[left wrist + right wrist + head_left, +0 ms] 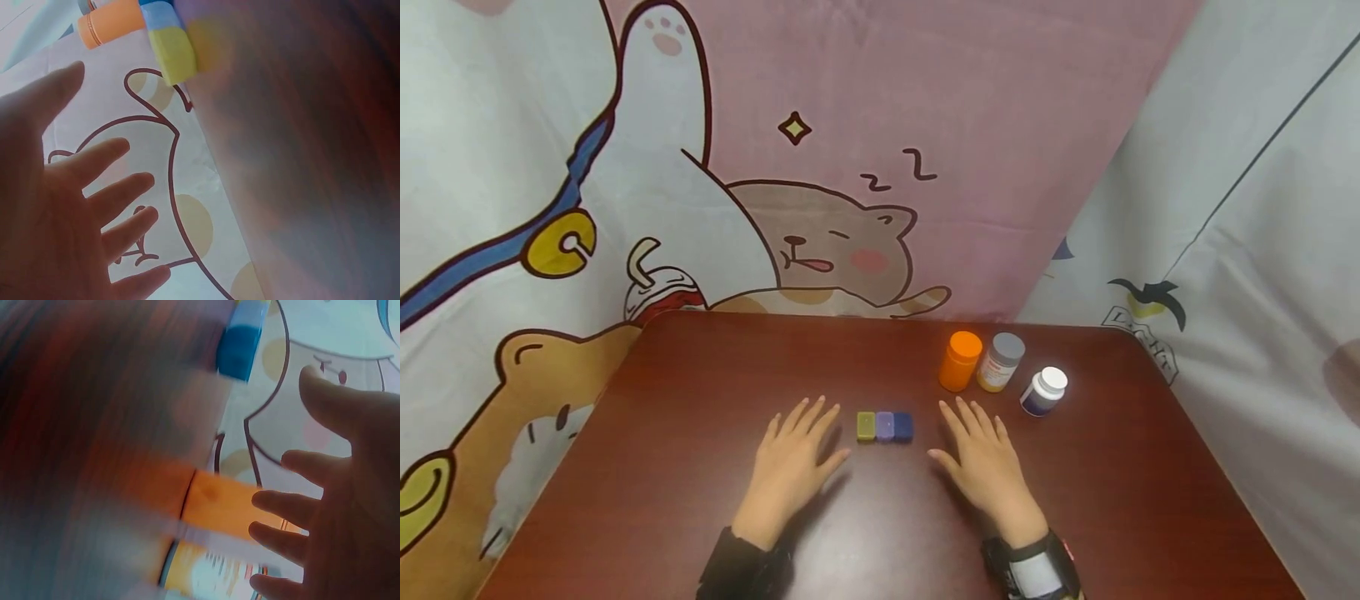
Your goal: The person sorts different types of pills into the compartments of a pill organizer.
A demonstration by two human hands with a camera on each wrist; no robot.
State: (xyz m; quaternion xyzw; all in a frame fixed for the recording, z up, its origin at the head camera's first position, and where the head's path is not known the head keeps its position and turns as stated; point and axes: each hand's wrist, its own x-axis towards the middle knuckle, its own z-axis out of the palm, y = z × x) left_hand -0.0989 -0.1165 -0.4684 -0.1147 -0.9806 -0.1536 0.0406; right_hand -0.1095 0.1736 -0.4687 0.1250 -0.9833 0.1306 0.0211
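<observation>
Both hands flat on surface (pixel 700 375), palms down, fingers straight & spread, holding nothing: left hand (pixel 790 467), right hand (pixel 985 467). Between them, just ahead of fingertips: row of 3 small blocks, touching – green block (pixel 866 426), purple block (pixel 884 426), blue block (pixel 903 426). Behind right hand: orange bottle (pixel 960 360), grey-capped bottle (pixel 1001 362), white-capped bottle (pixel 1044 391), all upright.
</observation>
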